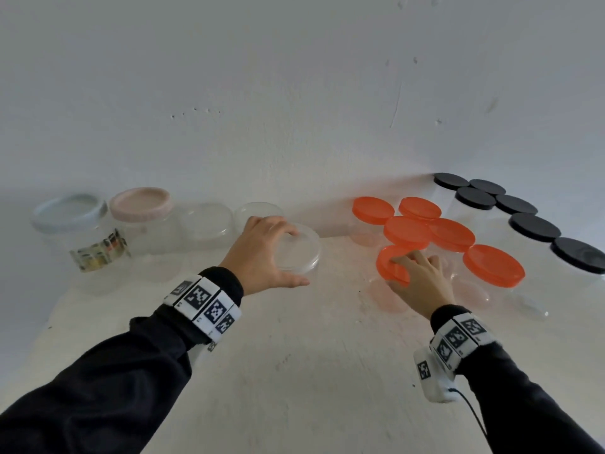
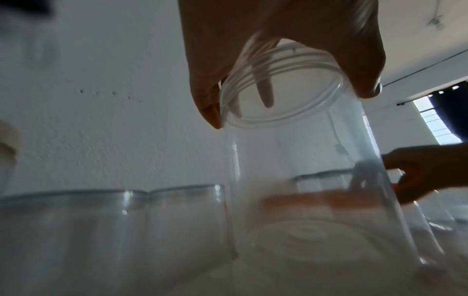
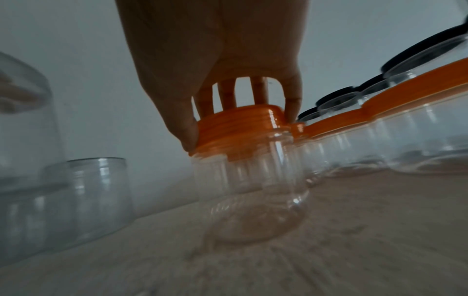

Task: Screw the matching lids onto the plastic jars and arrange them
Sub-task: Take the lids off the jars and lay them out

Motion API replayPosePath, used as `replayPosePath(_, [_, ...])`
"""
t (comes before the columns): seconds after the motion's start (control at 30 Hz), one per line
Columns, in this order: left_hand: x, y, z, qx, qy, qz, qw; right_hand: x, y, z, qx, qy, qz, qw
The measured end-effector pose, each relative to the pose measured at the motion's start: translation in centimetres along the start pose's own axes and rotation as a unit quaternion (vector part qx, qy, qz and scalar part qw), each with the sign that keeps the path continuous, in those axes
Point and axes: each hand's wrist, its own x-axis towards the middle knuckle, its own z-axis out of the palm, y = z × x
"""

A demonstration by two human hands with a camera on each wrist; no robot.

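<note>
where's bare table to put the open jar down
Bare table lies in front of both hands, and in the gap between the left hand and the right hand. The orange-lidded jars and black-lidded jars crowd the right; the jars by the wall crowd the left.

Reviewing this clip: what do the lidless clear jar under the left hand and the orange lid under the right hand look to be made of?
Lidless clear jar: looks like thin transparent plastic, glossy; the wall and fingers show through it, and moulded thread ridges ring the mouth. Glass cannot be ruled out by look alone.
Orange lid: probably opaque moulded plastic, smooth with a slight sheen and a ribbed skirt.
</note>
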Motion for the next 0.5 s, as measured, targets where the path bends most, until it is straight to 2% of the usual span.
replayPosePath(0.3, [1.1, -1.1, -7.8, 0.007, 0.121, 0.005, 0.993, 0.9, -7.0, 1.9, 0.005, -0.008, -0.116, 0.993])
replayPosePath(0.5, [2.8, -4.4, -9.7, 0.039, 0.179, -0.054, 0.982, 0.8, -10.4, 3.3, -0.027, -0.003, -0.168, 0.985])
